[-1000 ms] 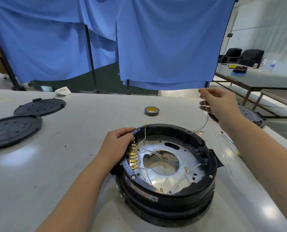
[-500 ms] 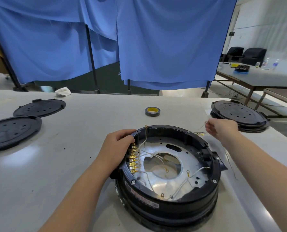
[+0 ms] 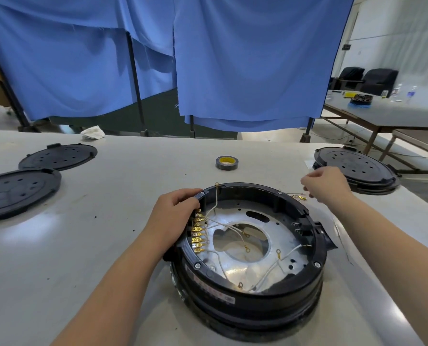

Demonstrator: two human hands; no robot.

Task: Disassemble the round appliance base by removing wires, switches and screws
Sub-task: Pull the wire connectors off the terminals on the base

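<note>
The round black appliance base lies open side up on the table in front of me. Inside are a silver metal plate, a row of gold terminals on the left wall and several thin white wires. My left hand grips the base's left rim beside the terminals. My right hand hovers just past the far right rim, fingers curled. Its fingertips are right by a loose wire with gold ends lying on the table. Whether they pinch that wire is unclear.
A roll of dark tape sits beyond the base. Two black round covers lie at the left and another black cover at the right edge. Blue curtains hang behind the table. A crumpled white cloth lies at the far edge.
My right hand came down from a raised position, bringing the pulled wire to the table beside the base's far right rim. My left hand stayed on the left rim.
</note>
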